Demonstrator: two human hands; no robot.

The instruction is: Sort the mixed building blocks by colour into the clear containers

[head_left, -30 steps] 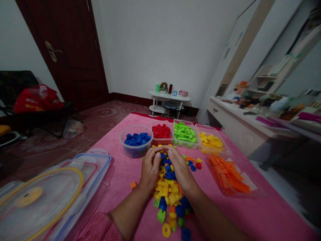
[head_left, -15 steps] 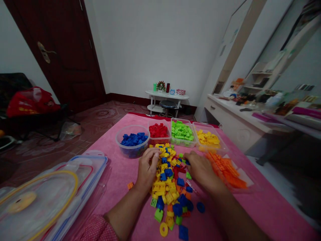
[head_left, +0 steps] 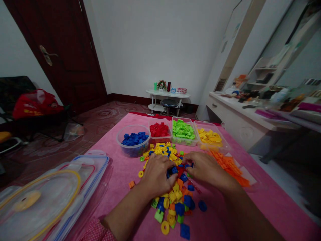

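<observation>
A heap of mixed plastic bricks [head_left: 173, 197], yellow, blue, red, green and orange, lies on the pink cloth [head_left: 120, 174]. Both my hands rest palm-down on its far half. My left hand [head_left: 156, 174] has its fingers curled down into the bricks; what they grip is hidden. My right hand [head_left: 205, 169] points left, fingertips pinched on a blue brick [head_left: 187, 165] at the middle of the heap. The two hands nearly touch.
Beyond the heap stand a round tub of blue bricks [head_left: 132, 142] and tubs of red [head_left: 160, 130], green [head_left: 183, 132] and yellow [head_left: 210, 137] ones. An orange-brick tray [head_left: 233, 170] lies at the right. Clear lids [head_left: 45, 197] are stacked at the left. A white desk [head_left: 240, 124] flanks the table.
My hands parted from the far end of the heap, the right swinging out right, then came together again over the middle. The bricks have spread out, and more yellow ones show near the tubs.
</observation>
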